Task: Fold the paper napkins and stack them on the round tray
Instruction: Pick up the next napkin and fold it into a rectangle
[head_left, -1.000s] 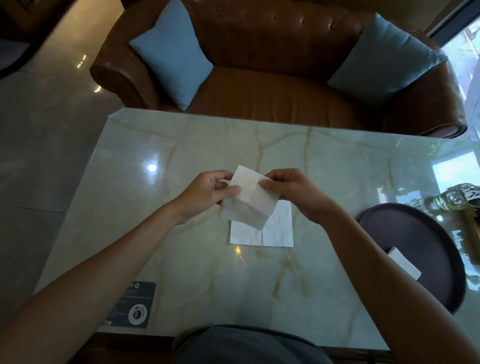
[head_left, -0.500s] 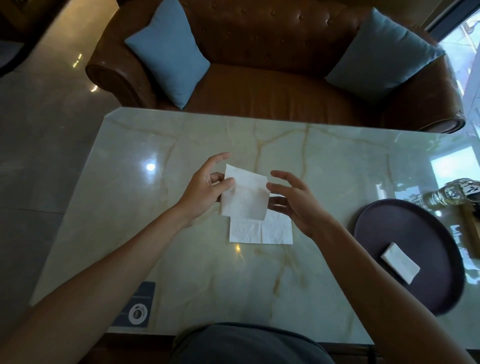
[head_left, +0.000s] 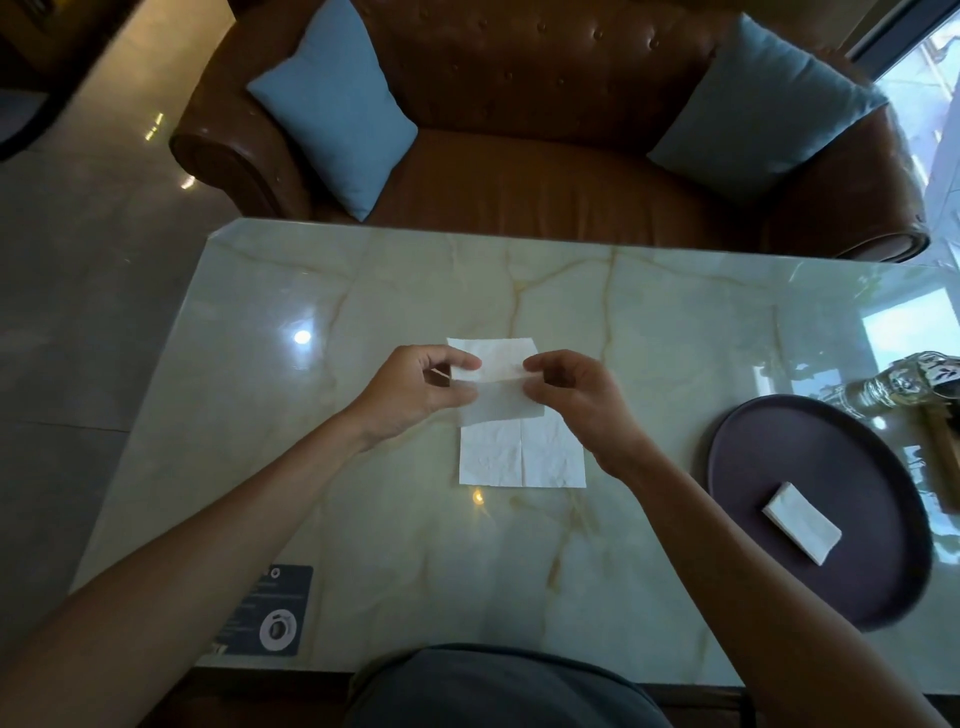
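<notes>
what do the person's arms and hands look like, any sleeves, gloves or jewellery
Both forearms are bare up to the frame edges, with no sleeve in view. The left hand and the right hand are bare: no gloves, and no ring, watch or bracelet can be seen on the sides that show. Fingernails look short and unpainted.

This looks like a lounge or a sitting room in a cafe or hotel; a big brown leather sofa (head_left: 545, 171) with two blue cushions (head_left: 337, 104) sits behind a shiny marble table (head_left: 363, 519). The floor (head_left: 78, 312) is smooth and shiny too; a small dark sign card (head_left: 267, 610) lies on the table's corner, and bright daylight comes through a window (head_left: 935, 78) on the right.
</notes>
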